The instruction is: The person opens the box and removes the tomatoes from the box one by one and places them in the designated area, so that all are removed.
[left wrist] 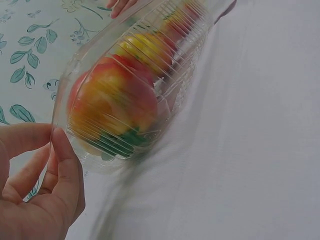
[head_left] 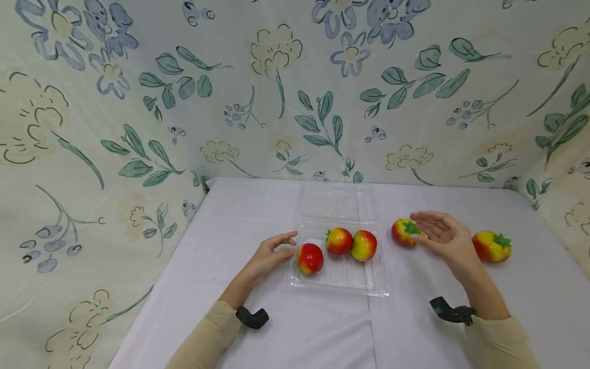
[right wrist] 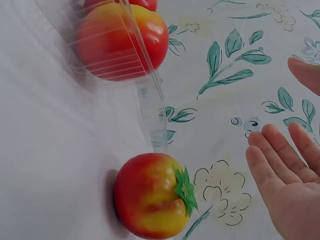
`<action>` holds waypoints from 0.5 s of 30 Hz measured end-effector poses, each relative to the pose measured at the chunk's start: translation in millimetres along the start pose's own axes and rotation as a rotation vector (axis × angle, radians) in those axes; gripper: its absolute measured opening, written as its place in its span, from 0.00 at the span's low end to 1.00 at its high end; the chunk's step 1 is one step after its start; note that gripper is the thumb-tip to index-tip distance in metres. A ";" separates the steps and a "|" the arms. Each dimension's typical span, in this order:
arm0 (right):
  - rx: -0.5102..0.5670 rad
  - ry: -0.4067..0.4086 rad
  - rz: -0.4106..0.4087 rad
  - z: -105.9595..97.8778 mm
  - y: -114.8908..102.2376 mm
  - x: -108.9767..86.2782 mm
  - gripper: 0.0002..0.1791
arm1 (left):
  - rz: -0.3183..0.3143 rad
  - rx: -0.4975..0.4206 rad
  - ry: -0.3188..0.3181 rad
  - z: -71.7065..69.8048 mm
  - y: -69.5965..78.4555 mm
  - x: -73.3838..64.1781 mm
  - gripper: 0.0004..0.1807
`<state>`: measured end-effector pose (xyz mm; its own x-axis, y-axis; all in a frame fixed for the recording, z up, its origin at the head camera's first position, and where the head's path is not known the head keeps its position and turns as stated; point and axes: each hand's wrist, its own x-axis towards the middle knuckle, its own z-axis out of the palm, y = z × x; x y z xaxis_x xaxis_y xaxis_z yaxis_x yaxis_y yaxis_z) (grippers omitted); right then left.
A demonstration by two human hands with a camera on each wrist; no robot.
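A clear plastic clamshell box (head_left: 338, 279) lies with its lid raised at the back. Inside are a red fruit (head_left: 310, 259) at left and two red-and-yellow fruits, one in the middle (head_left: 338, 242) and one at right (head_left: 364, 245). My left hand (head_left: 267, 256) is at the box's left side; in the left wrist view its thumb and finger pinch the thin rim (left wrist: 54, 117). My right hand (head_left: 444, 241) hovers right of the box, fingers extended and thumb apart, holding nothing. Close by its fingertips sits a persimmon-like fruit with a green leafy top (head_left: 405, 232); the right wrist view shows a gap between them.
Another red-and-yellow fruit with green leaves (head_left: 492, 247) sits farther right on the white tablecloth (head_left: 322, 328), behind my right wrist. A floral-patterned cloth (head_left: 276, 102) hangs at the back and sides. Each wrist wears a black device, such as the one at right (head_left: 451, 311).
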<state>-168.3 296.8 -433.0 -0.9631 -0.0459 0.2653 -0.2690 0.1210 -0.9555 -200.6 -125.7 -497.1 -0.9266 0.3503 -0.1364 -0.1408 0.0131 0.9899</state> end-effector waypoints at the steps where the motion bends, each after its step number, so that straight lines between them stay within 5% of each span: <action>1: -0.029 -0.012 -0.011 3.4 -0.1 1.3 0.32 | 0.000 -0.001 0.000 -0.2 -0.4 0.2 0.28; 7: -0.128 -0.066 -0.017 19.9 1.8 6.7 0.32 | 0.000 0.015 -0.002 -0.5 -1.1 0.6 0.28; 15: -0.089 -0.108 -0.005 31.2 6.5 10.8 0.31 | 0.000 0.020 0.001 -0.3 0.8 -0.5 0.28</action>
<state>-180.1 266.2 -440.4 -0.9562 -0.1528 0.2498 -0.2783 0.2079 -0.9377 -200.4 -126.2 -496.2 -0.9271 0.3490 -0.1370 -0.1344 0.0316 0.9904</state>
